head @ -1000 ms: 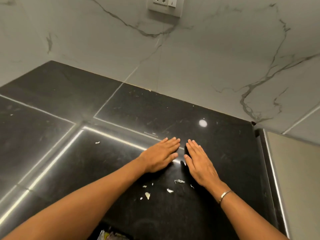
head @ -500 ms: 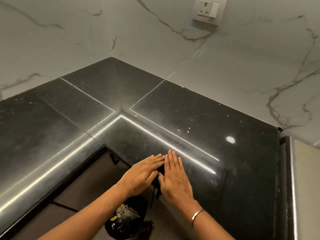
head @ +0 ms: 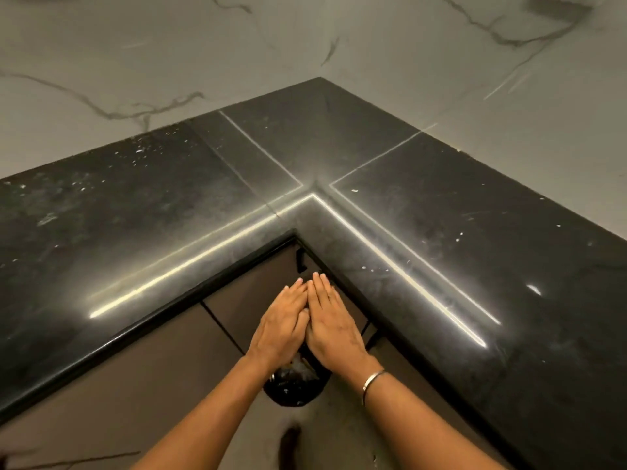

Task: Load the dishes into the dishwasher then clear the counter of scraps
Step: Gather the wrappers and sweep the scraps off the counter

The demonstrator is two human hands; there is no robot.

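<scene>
Black polished stone is making up the L-shaped worktop [head: 509, 300], which is catching long streaks of light along its front edge. Off the worktop, just in front of its inner corner, the left hand [head: 281, 323] and the right hand [head: 334, 325] are hovering palm down, side by side. Their fingers are straight, their inner edges are touching and their fingertips are lying close together. Neither hand is curling round anything; whether something is lying beneath the palms cannot be told. A thin metal bangle [head: 373, 381] is sitting on the right wrist.

Below the level of the worktop, directly under the hands, a black bin bag [head: 291, 390] is gaping, with something pale and crumpled showing in its mouth. The scraps [head: 139, 151] are lying on the worktop as small white flecks. A scatter is lying on its left wing near the wall. A few more are dotting its right wing, one just beyond the corner's light streak and others further right.

Brown cabinet fronts [head: 152, 368] are running under the worktop's front edge on both wings. A white marble wall [head: 101, 62] with grey veins is rising behind the worktop's back edge. A blurred socket plate [head: 556, 8] is showing on it above the right wing.
</scene>
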